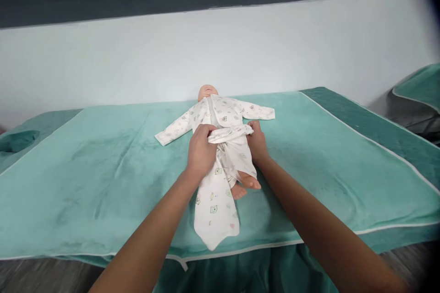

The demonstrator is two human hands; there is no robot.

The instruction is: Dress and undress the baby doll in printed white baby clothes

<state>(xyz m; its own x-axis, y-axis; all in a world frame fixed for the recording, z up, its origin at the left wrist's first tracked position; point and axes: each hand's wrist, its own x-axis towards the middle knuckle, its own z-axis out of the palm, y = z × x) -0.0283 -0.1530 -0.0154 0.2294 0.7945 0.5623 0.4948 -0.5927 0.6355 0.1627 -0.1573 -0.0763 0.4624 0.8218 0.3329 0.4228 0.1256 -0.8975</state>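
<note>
A baby doll (207, 92) lies on its back on the teal towel (103, 169), head toward the wall. It wears a white printed top (225, 112) with both sleeves spread out. White printed trousers (215, 210) hang loose toward the near edge, and the doll's bare feet (245, 183) stick out beside them. My left hand (201, 151) is closed on the bunched waistband at the doll's waist. My right hand (257, 143) grips the same waistband on the other side.
The towel covers a padded table whose near edge (261, 247) has white piping. A darker teal cover (371, 128) shows at the right. Another covered table (419, 91) stands at far right. A white wall and dark window frame rise behind.
</note>
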